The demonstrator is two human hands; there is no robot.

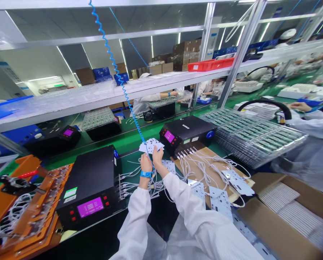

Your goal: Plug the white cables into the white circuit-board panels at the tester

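Above the worktop's (130, 153) middle, between two black boxes, a fan of white perforated panels (151, 144) is held up in both hands. The right hand (158, 156) has its fingers pinched closed on the near right edge; the left hand (145, 163) curls its fingers almost shut at the near left edge, though I cannot tell how firmly they grip. Spreading the panels probably keeps each one separately within reach. The fan points away from the wearer, its long axis running roughly crosswise; single panels overlap too much to judge. A blue coiled cord (129, 103) reaches the left wrist's blue band (146, 174), presumably for grounding. Below lies a loose panel (169, 166). The left black box (87, 177) and the rear black box (187, 130) flank the hands, likely so their white cables (202, 166) reach easily.
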